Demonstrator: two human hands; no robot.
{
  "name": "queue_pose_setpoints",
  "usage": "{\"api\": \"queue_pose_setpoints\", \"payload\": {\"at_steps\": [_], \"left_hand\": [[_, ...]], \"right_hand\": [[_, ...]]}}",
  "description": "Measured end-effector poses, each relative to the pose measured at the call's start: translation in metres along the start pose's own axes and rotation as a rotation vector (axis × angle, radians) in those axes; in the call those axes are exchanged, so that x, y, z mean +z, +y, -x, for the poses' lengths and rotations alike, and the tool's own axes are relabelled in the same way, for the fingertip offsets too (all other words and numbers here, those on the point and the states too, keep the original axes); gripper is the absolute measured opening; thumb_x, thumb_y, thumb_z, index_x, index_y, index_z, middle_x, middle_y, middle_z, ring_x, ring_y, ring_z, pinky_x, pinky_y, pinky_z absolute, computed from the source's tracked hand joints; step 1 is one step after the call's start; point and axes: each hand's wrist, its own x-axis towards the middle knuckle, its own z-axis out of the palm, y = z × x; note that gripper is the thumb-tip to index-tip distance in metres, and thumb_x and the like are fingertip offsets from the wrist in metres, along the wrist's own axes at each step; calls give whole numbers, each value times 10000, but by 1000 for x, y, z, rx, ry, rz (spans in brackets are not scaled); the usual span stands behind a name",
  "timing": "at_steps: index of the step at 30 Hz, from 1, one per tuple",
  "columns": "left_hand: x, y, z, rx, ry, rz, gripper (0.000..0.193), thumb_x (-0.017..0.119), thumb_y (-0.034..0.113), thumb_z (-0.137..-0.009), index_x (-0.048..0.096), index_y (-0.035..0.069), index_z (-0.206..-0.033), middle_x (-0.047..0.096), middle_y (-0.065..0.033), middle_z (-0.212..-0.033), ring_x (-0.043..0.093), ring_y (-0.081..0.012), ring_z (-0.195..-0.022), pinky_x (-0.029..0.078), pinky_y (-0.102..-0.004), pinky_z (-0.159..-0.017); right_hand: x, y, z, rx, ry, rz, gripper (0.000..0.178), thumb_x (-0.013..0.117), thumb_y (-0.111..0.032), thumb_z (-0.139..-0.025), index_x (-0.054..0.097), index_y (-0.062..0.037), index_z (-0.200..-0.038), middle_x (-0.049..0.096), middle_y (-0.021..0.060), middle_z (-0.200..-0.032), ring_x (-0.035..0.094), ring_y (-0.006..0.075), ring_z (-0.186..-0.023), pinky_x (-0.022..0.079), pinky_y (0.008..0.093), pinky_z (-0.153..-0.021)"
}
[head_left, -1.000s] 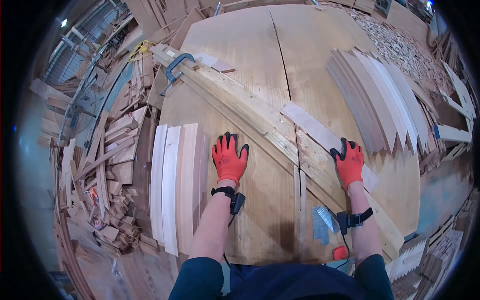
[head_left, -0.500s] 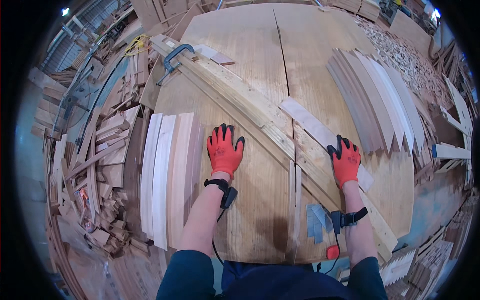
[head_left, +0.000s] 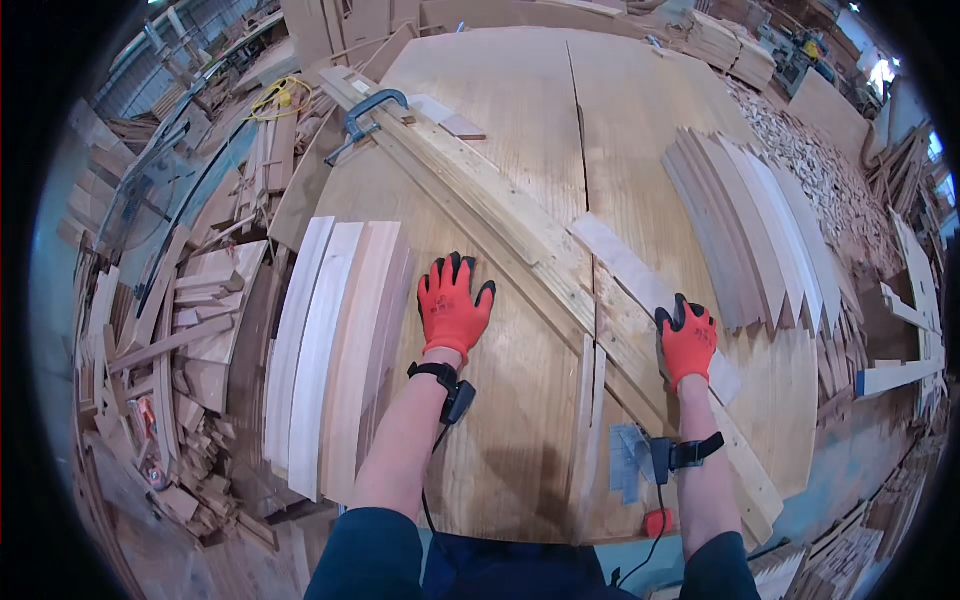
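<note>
My left hand (head_left: pixel 453 308), in a red glove with black fingertips, lies flat on the wooden tabletop (head_left: pixel 510 420) with its fingers spread. Just left of it is a row of long pale boards (head_left: pixel 340 350) standing close together. A thin pale wooden board (head_left: pixel 622 258) lies aslant along a long straight timber rail. My right hand (head_left: pixel 690 342), gloved alike, is over this board, thumb at one side and bent fingers at the other. The rail (head_left: pixel 500 225) crosses the table diagonally, and a blue C-clamp (head_left: pixel 368 115) grips its far end.
Point-ended boards (head_left: pixel 745 220) stand in a row at the right. A short offcut (head_left: pixel 450 118) lies near the clamp. Grey tape strips (head_left: pixel 626 460) and a red object (head_left: pixel 657 522) are by the near edge. Scrap wood (head_left: pixel 190 330) is heaped left of the table.
The whole view has shifted a little, so the table sits lower in it. Both hands stay at nearly the same places on the table and board.
</note>
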Motion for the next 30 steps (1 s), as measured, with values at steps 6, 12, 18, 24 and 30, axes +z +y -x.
{"api": "queue_pose_setpoints", "payload": {"at_steps": [6,12,18,24,30], "left_hand": [[22,3,-77,-29,-52,10,629,597,443,-937,496,113,-1463,424,-143,-1563,320,-347,-1467,203,-508,-1208],[51,-2,-155,-29,-49,-20,627,569,468,-950,495,110,-1460,422,-154,-1562,340,-357,-1452,209,-535,-1196],[75,-2,-222,-20,-22,0,612,569,456,-952,505,105,-1450,425,-158,-1557,339,-363,-1450,218,-535,-1194],[94,-6,-271,-38,-45,-3,617,571,453,-952,501,92,-1447,421,-158,-1558,335,-371,-1447,215,-527,-1198],[103,-6,-284,-41,-23,40,606,566,450,-958,501,92,-1442,423,-156,-1550,331,-375,-1446,200,-519,-1205]], "right_hand": [[26,-27,-83,25,-20,57,550,714,-351,-861,628,-177,-1375,583,148,-1315,509,365,-1249,404,478,-1080],[49,-55,-166,16,-72,33,538,707,-329,-862,629,-199,-1378,583,150,-1317,520,366,-1241,409,471,-1084],[75,-73,-241,12,-83,46,539,706,-299,-858,627,-203,-1382,592,163,-1315,546,362,-1223,437,461,-1062],[94,-83,-295,-53,-61,53,533,706,-271,-872,619,-179,-1390,604,177,-1310,559,370,-1222,426,453,-1077],[99,-84,-306,-55,-44,68,521,691,-258,-899,601,-186,-1407,597,171,-1334,559,336,-1238,390,442,-1111]]}}
